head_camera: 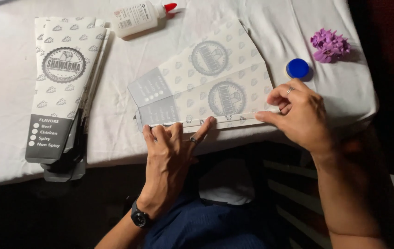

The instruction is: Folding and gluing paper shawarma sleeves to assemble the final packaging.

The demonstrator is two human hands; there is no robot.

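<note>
Nearest, left hand [171, 154] flat, fingers spread, pressing the folded edge of a printed paper sleeve [206, 94] at the surface's [3, 83] near rim; right hand [298, 113] pinching that flap's other end. Fold down, apparently not yet sealed. Left: finished stack [63, 92]. Beyond: blue cap [297, 68], purple flower [329, 45], glue bottle [139, 17], capped.

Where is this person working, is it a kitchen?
Probably not: it looks like a home craft table. A white cloth covers it, with a glue bottle and a stack of printed paper sleeves.
</note>
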